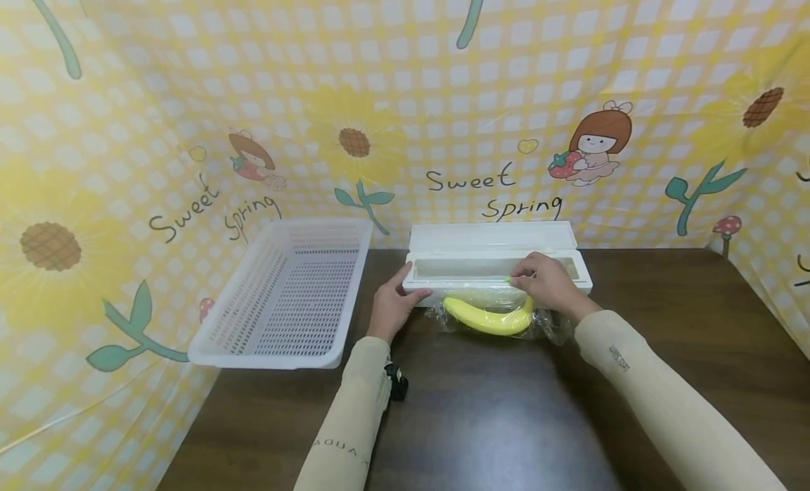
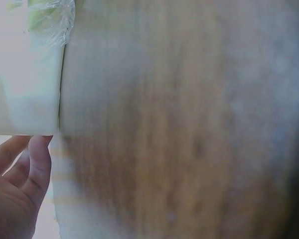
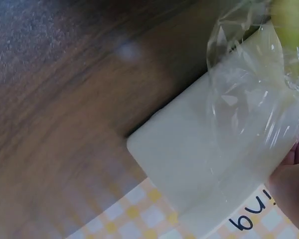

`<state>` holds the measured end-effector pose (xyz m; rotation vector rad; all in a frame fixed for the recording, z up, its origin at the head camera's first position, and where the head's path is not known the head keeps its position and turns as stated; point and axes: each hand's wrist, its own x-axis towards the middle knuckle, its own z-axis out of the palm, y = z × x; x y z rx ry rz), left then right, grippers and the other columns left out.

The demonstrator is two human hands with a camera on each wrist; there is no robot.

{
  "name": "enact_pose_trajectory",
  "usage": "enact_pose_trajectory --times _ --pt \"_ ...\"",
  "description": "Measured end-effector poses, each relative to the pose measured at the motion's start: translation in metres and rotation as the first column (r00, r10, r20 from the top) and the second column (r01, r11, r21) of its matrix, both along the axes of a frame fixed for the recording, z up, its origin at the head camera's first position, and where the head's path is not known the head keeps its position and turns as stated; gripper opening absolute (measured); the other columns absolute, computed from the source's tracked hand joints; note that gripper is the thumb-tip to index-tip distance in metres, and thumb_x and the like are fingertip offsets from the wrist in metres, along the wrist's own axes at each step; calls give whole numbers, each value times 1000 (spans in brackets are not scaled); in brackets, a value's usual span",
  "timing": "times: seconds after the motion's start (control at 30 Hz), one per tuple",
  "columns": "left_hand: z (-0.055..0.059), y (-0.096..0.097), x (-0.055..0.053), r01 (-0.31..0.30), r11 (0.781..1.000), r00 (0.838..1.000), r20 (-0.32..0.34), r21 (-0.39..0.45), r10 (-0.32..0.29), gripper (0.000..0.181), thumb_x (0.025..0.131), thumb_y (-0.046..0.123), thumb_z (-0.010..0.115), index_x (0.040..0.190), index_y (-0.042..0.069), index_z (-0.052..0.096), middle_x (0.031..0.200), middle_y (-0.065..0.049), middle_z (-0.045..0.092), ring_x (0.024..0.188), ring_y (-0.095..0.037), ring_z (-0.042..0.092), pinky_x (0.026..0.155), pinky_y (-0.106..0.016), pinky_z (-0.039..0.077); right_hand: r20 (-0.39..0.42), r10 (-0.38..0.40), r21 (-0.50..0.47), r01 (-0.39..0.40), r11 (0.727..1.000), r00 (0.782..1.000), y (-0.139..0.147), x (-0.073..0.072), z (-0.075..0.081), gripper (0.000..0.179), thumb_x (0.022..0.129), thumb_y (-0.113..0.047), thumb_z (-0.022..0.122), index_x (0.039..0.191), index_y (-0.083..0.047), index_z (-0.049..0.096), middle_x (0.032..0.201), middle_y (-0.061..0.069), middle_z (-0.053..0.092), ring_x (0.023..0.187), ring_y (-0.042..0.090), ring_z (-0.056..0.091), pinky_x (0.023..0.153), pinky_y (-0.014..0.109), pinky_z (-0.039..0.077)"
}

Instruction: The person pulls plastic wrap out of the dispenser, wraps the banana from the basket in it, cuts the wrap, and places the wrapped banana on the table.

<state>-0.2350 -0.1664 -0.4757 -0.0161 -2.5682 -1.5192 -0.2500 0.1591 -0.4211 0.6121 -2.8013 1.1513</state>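
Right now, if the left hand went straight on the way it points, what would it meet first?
Most likely the box: the left hand is touching its left end.

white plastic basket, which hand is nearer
Left. The left hand is beside the white plastic basket, holding the nearer end of the long white box; the right hand is farther, at its front edge.

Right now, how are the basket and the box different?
The basket is broad, while the box is long and narrow. The basket is full of little holes, but the box has smooth, solid outer sides. The box has a lid, swung open at the back; the basket shows no lid. Both are whitish and open on top.
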Motion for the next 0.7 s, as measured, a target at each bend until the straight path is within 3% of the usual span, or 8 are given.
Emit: enact_pose_trajectory --times 0.2,0.33,0.7 --pt "1 0 0 4 1000 1000 0 11 -4 79 82 50 80 151 30 49 151 5 49 136 -20 46 107 -44 42 -68 32 115 -24 993 997 -1 2 6 10 95 -10 69 100 -3 74 89 6 58 83 25 54 74 44 45" --pt "0 -1 1 -1 1000 1000 -3 -3 1 78 82 50 80 151 30 48 151 6 49 136 -20 47 107 -44 42 -50 37 171 -28 985 998 -2 3 7 9 96 -12 68 101 -6 73 84 3 60 74 21 53 69 42 45" --pt "-1 0 1 1 1000 1000 -30 -14 -1 80 81 51 80 151 28 48 152 8 47 140 -19 41 111 -42 38 -31 9 154 -5 988 999 7 5 5 13 97 -18 67 106 -10 74 75 -2 60 67 17 52 66 39 44"
